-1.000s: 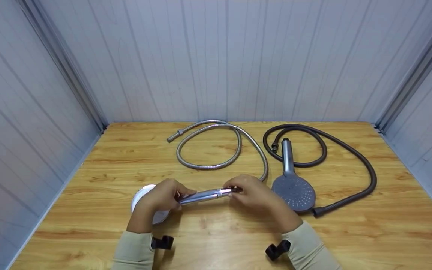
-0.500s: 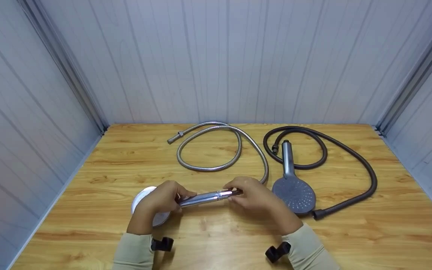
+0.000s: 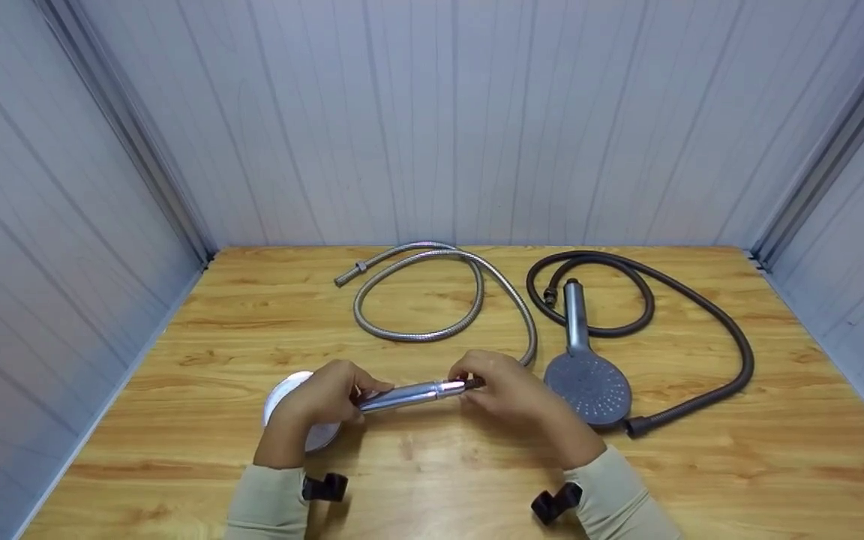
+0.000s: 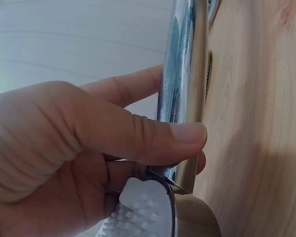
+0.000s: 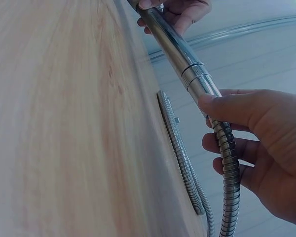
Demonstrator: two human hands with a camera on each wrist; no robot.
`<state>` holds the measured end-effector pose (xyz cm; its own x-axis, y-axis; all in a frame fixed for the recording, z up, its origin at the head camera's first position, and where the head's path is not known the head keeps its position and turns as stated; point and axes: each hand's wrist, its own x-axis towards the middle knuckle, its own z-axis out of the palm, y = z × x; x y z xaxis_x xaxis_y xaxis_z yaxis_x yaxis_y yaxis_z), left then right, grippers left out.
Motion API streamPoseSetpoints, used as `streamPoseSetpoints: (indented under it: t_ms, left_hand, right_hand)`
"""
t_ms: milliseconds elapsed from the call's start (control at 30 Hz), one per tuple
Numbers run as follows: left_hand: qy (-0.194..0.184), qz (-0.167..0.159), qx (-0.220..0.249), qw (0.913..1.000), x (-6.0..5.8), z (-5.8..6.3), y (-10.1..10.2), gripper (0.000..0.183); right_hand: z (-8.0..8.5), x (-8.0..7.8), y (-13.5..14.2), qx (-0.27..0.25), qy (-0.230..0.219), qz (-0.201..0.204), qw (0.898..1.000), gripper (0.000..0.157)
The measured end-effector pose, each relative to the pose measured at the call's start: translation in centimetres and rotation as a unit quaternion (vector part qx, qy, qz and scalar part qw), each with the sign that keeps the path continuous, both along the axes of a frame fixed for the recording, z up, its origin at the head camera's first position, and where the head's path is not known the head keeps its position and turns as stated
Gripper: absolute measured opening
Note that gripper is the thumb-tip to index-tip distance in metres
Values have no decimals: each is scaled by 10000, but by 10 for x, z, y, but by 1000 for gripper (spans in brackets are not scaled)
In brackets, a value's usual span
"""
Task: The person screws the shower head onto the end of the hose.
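Note:
My left hand (image 3: 331, 391) grips a chrome hand shower (image 3: 400, 396) at its neck, thumb across the handle. The white spray face (image 4: 140, 207) shows just below those fingers in the left wrist view. At the handle's other end, my right hand (image 3: 505, 386) pinches the chrome end fitting (image 5: 201, 88) of a silver metal shower hose (image 5: 229, 170) between thumb and index finger. Fitting and handle meet end to end in one line. Behind it, the hose runs down past the curled lower fingers of the right hand.
The silver hose's loop (image 3: 417, 337) lies on the wooden table (image 3: 417, 487), its free end at back left. To the right rest a grey hand shower (image 3: 588, 388) and a dark hose (image 3: 739, 337), their ends apart. Pale panel walls (image 3: 447, 120) enclose the back and sides.
The right fingers shift slightly around the hose fitting. The left hand and the chrome hand shower stay in place.

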<state>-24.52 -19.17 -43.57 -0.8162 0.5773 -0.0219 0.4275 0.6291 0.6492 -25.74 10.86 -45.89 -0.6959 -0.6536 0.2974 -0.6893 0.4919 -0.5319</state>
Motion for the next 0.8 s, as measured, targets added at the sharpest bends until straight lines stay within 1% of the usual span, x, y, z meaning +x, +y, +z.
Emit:
streamPoseSetpoints:
  t_ms: [200,433,700,800]
  left_hand:
    - [-85,73,-10,9999,0,1,1,61]
    - [39,43,9,10000,1,1,1,60]
    - [89,-3,-24,10000,0,0,1,61]
    - [80,-16,-32,10000,-1,0,1,54]
  right_hand:
    - [1,-1,1,5,-7,99,10000,22]
    - [1,-2,3,134,324,267,9990,21]
    - [2,-1,4,255,136,170,9994,21]
    - [3,-1,4,265,117,159,9995,22]
